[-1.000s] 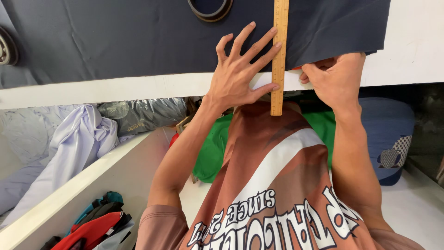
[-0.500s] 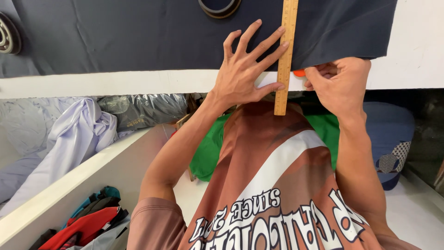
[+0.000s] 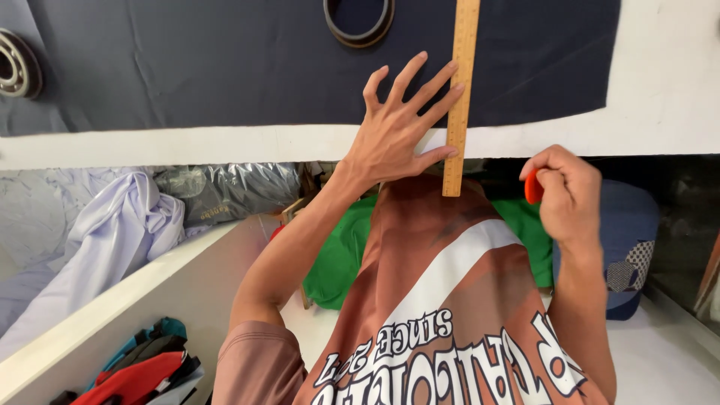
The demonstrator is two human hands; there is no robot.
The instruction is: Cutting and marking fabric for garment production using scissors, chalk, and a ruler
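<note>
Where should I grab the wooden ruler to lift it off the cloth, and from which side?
Probably take the wooden ruler by its near end, which overhangs the white table edge, coming from its right. That end is free above and below for the fingers, the left hand presses the ruler's left edge, and the rest lies flat on the dark fabric.

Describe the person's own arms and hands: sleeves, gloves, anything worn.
Both arms are bare from the short sleeves down. The left hand and right hand wear no gloves, and no rings, watch or bands show. The left sleeve is short and reddish-brown, part of a brown shirt with a white diagonal stripe and white lettering.
</note>
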